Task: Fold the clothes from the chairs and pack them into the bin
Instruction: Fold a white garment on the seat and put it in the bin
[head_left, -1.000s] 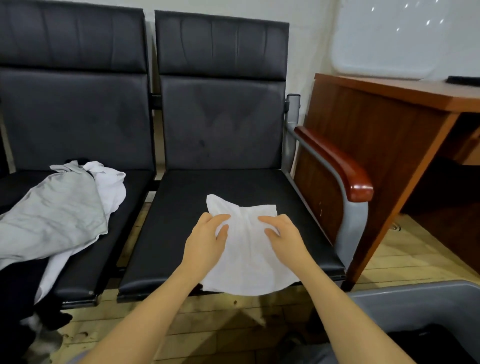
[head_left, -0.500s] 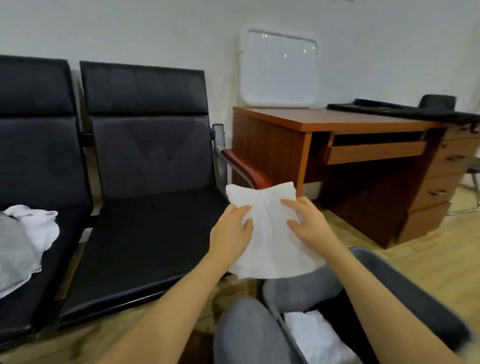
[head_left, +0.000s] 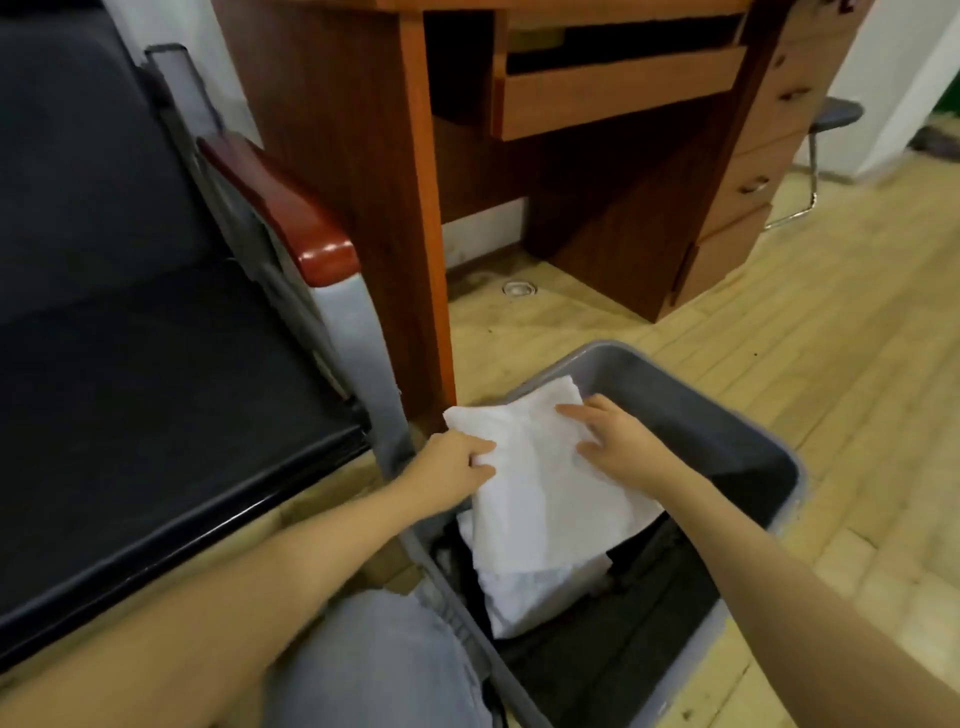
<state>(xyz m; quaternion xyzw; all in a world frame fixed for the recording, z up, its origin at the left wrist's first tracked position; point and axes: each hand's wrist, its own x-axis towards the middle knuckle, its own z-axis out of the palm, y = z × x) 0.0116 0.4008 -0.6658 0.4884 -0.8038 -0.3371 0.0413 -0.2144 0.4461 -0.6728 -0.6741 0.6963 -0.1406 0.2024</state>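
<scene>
Wood floor holds a gray bin. Both hands, left hand and right hand, hold a folded white cloth over it. One white piece already lies inside. I think more may wait on the chairs.

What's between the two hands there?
In the head view, only the folded white cloth spans between the left hand and right hand, over the grey bin.

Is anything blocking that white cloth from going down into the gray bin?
Nothing visible does. Both hands, left and right, hold the cloth over the bin, with only folded white clothes lying below.
</scene>
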